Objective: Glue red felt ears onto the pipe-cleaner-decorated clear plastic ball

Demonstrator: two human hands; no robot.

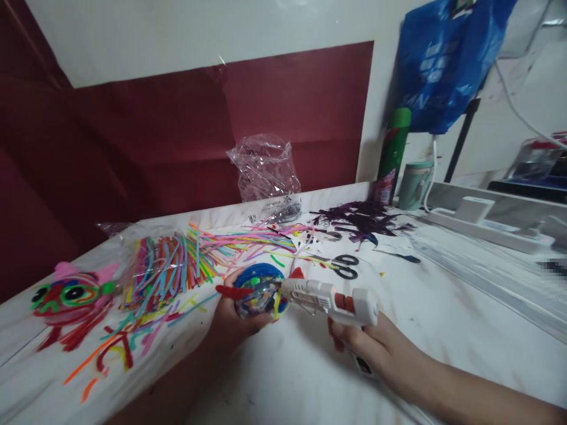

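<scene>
My left hand [234, 316] is closed around a round craft ball [261, 295], partly see-through, with blue coils on top and red pieces sticking out at its sides. In my right hand [367, 345] is a white hot glue gun [330, 300], gripped by its handle. The gun's nozzle points left and meets or nearly meets the ball's right side; I cannot tell if they touch. Beyond the ball lie many coloured pipe cleaners [172, 265], partly in a clear plastic bag. Black-handled scissors [345, 267] rest behind the glue gun.
A finished-looking pink and red craft figure [73, 295] stands at far left, with loose pipe cleaner scraps [115, 354] nearby. Dark purple shreds [363, 218] lie at the back. On the right are a green spray can [394, 153], a cup [415, 186], a power strip [491, 227] and clear sticks [487, 277].
</scene>
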